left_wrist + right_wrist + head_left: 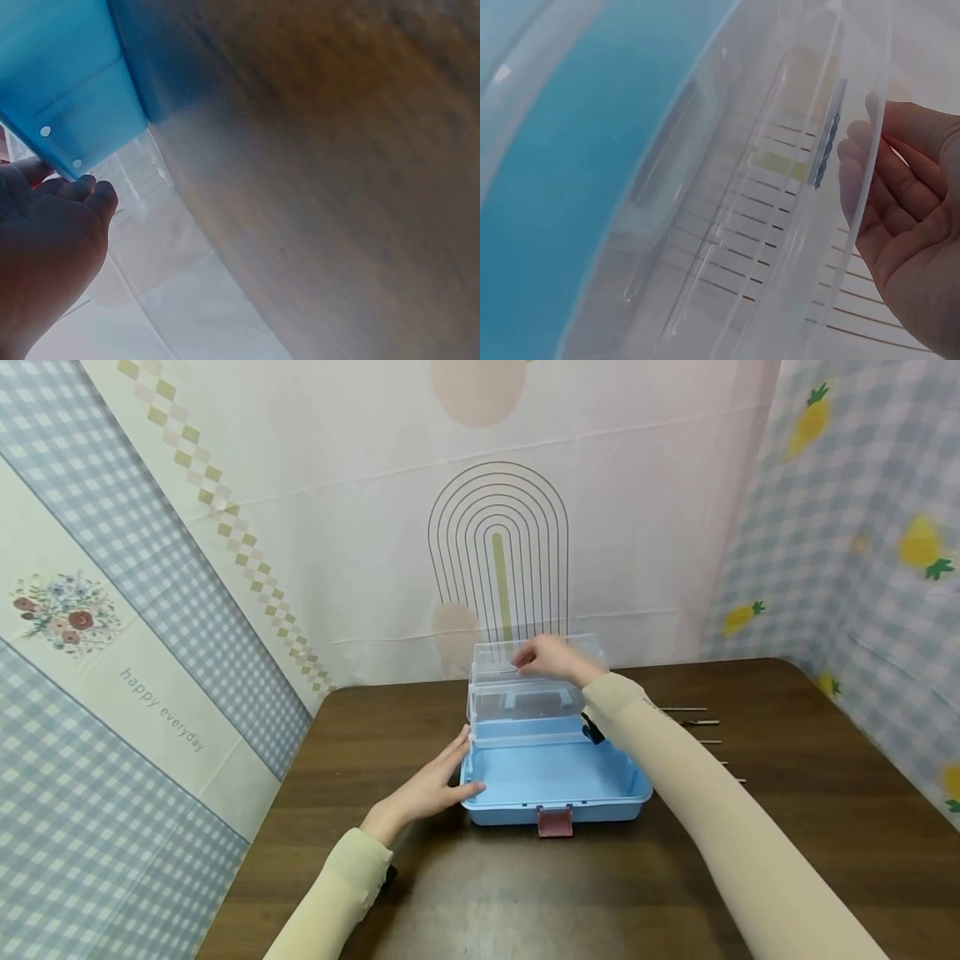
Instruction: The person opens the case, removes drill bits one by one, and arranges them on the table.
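Note:
A light blue toolbox (555, 814) stands with its lid up and clear trays (525, 675) raised at the back. Against its left side rests my left hand (423, 789), thumb over the rim and fingers extended along the wall; the left wrist view has this hand (56, 232) at the box's edge. Above the upper tray is my right hand (551, 658), fingers loosely bent. A drill bit (829, 139) with a spiral end lies behind the translucent plastic, a small gap from the fingertips of the right hand (907, 202).
Several thin metal rods (701, 722) lie on the brown table (795, 827) right of the box, partly hidden by the right sleeve. A dark red latch (555, 822) hangs at the box's front. Behind the table hangs a patterned cloth (645, 552).

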The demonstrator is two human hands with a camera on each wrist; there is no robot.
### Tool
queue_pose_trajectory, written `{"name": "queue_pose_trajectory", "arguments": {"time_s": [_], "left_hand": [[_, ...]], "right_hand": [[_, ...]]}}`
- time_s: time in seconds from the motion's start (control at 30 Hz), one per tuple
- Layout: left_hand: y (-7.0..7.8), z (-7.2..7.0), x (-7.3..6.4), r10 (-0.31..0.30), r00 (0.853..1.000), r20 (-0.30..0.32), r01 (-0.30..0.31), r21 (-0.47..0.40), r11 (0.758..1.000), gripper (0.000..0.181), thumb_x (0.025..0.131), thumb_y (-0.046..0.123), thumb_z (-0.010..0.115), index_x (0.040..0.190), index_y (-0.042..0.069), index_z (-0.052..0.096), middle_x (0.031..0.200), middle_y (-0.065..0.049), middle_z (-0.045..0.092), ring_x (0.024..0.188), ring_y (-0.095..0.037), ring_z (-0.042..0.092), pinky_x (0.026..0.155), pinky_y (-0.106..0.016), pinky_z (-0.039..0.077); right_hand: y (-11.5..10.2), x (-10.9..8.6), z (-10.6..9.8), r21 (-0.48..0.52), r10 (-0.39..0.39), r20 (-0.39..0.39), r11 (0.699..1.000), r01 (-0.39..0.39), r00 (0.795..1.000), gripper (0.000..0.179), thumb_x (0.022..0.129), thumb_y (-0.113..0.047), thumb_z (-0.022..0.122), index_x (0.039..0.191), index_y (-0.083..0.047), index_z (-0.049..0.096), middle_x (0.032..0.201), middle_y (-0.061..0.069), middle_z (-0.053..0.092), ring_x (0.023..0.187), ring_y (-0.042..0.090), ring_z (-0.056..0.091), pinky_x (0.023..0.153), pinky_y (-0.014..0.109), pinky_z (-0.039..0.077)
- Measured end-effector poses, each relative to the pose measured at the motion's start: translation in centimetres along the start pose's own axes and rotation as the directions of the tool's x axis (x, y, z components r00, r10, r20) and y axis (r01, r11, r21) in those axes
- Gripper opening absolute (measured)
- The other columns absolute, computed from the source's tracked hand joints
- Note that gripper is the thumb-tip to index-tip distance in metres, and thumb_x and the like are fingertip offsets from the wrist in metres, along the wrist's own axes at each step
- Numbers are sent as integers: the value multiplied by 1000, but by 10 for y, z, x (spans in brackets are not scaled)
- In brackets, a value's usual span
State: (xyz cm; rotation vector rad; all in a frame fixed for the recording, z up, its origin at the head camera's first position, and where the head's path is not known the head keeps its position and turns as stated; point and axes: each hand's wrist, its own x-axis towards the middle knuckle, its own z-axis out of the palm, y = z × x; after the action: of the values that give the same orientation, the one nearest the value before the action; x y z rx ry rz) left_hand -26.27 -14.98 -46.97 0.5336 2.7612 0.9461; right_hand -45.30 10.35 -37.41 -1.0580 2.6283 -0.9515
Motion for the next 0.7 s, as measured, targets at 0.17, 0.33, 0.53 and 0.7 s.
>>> {"name": "queue_pose_trajectory", "arguments": {"time_s": [0.17,0.33,0.53,0.7], "left_hand": [[-2,1,-3,8,1000,6,-8,4,1000,90,97,53,61,163,16,12,166,16,-8,152,-15,10,120,-44,21],[-5,2,-7,13,1000,5,-13,3,1000,90,97,54,61,163,15,13,166,16,-7,152,-14,11,120,-44,20],[-6,0,-11,28,1000,6,-28,9,1000,90,97,54,62,162,14,14,169,9,-5,152,-15,11,120,-45,21],[-6,-1,-16,36,999,14,-37,14,999,90,97,53,61,162,13,14,170,1,-3,152,-17,11,120,-46,20]], "right_hand": [[-8,-2,9,-23,20,-3,1000,-20,1000,27,94,-4,69,121,1,71,117,15,71,107,29,65,92,41,53],[-15,-5,16,-31,35,-17,999,-36,999,27,94,-3,68,120,3,70,118,16,70,109,30,65,94,40,53],[-22,-8,22,-53,59,-33,997,-61,998,27,95,-2,67,121,2,70,120,16,70,111,30,65,95,40,53],[-30,-10,24,-83,72,-30,994,-74,997,27,95,-2,67,122,2,69,120,16,70,112,30,64,95,40,52]]}}
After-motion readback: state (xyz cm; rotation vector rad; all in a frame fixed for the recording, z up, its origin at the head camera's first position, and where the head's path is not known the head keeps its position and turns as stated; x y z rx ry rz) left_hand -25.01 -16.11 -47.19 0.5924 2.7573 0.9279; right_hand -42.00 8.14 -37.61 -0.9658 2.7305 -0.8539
